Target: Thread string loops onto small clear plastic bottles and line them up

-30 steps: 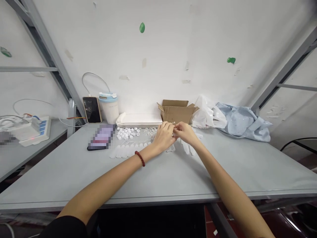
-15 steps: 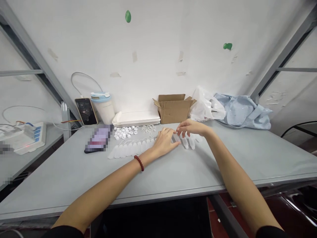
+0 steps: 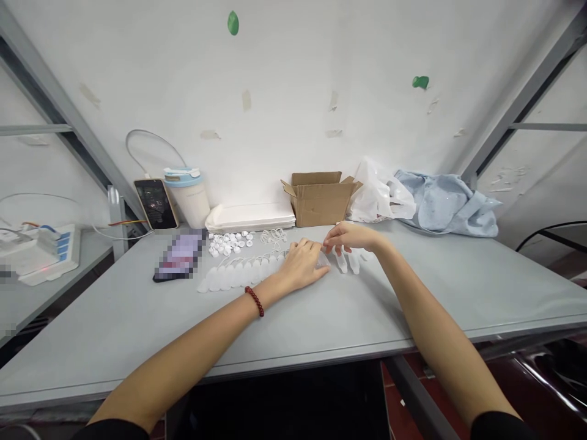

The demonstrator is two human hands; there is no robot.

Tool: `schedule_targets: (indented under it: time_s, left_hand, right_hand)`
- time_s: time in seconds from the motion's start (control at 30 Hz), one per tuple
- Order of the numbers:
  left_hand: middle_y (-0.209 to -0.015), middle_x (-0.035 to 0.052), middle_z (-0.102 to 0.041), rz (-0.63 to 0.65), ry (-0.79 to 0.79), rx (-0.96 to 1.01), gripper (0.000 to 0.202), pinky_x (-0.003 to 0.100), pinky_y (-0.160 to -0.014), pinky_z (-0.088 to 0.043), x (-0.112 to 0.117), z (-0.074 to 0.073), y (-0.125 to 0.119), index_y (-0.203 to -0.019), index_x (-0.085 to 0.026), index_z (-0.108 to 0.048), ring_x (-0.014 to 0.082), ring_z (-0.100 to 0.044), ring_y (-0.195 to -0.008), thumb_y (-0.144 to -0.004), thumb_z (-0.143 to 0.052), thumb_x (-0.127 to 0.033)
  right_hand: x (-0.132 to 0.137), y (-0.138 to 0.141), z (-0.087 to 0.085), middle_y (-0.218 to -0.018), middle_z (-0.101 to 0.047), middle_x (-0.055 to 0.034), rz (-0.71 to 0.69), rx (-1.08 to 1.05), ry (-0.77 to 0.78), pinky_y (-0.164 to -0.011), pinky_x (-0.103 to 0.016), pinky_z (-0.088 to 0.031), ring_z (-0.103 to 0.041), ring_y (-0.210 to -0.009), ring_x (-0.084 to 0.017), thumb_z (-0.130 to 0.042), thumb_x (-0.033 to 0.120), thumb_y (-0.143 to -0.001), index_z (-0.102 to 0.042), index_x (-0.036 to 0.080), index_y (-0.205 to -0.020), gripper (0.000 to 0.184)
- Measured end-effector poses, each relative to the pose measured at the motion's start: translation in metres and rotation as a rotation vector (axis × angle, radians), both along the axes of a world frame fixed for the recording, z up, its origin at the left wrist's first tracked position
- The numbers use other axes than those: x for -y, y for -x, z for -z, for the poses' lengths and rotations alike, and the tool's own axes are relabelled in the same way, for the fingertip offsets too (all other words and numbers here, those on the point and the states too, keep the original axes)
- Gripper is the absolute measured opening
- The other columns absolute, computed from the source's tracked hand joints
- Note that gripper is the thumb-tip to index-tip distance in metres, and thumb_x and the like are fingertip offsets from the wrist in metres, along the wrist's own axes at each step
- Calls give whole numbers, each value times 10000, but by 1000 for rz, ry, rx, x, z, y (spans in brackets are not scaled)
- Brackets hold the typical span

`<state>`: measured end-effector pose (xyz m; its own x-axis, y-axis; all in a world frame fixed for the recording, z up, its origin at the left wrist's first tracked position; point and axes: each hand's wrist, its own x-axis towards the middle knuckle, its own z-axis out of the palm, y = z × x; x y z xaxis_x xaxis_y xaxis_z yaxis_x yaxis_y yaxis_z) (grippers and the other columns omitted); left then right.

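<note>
A row of small translucent plastic bottles (image 3: 238, 274) lies on the grey table (image 3: 321, 318). My left hand (image 3: 302, 265), with a red bead bracelet on its wrist, rests at the right end of that row, fingers curled over one clear bottle (image 3: 323, 261). My right hand (image 3: 349, 237) hovers just right of it, fingertips pinched at the same bottle. A few more bottles (image 3: 348, 263) lie under the right hand. Small white caps (image 3: 228, 242) and thin white loops (image 3: 274, 236) are scattered behind the row.
An open cardboard box (image 3: 320, 199), a white plastic bag (image 3: 380, 197) and a blue cloth (image 3: 447, 203) stand along the wall. At the back left are flat white trays (image 3: 251, 217), a lidded cup (image 3: 191, 194), a propped phone (image 3: 155, 204) and a flat phone (image 3: 178, 259).
Both hands dropped from a raised position in front of the box down to the table at the right end of the bottle row. The camera view tilted slightly.
</note>
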<state>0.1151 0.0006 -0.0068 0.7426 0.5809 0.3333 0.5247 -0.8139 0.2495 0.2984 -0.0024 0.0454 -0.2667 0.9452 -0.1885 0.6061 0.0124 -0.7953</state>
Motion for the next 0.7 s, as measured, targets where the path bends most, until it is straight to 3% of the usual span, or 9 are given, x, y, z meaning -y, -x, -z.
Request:
schedule_targets:
  time_s: [0.23, 0.5, 0.57, 0.7]
  left_hand:
    - [-1090, 150, -600, -34, -8, -30, 414, 438, -884, -355, 0, -1, 0, -1079, -118, -531, 311, -479, -1077, -784, -570, -406]
    - [-1129, 126, -592, -149, 69, 22, 617, 441, -915, -370, -6, -12, 6, -1101, -139, -530, 298, -481, -1092, -736, -515, -636]
    - [-1084, 114, -615, -208, 78, 102, 524, 428, -889, -393, -11, -19, 10, -1057, -142, -552, 285, -506, -1059, -793, -473, -587]
    - [-961, 70, -660, -256, 45, 216, 232, 370, -847, -430, -29, -28, 20, -905, -156, -609, 238, -554, -968, -849, -452, -317]
  right_hand:
    - [-1, -1, 0, -745, -714, -73, 86, 46, -5, -381, -205, -335, -589, -535, -129, -612, 252, -703, -694, 156, -688, 127]
    - [2, 1, -6, -809, -710, -57, 94, 175, -6, -450, -199, -343, -557, -551, -94, -547, 236, -750, -657, 137, -766, 148]
    - [2, 1, -6, -795, -709, -50, 85, 190, -29, -493, -208, -370, -540, -535, -88, -540, 240, -756, -656, 140, -741, 154]
    - [-1, -1, -3, -782, -712, -47, 71, 190, -77, -558, -225, -408, -523, -509, -86, -540, 236, -751, -661, 139, -719, 158]
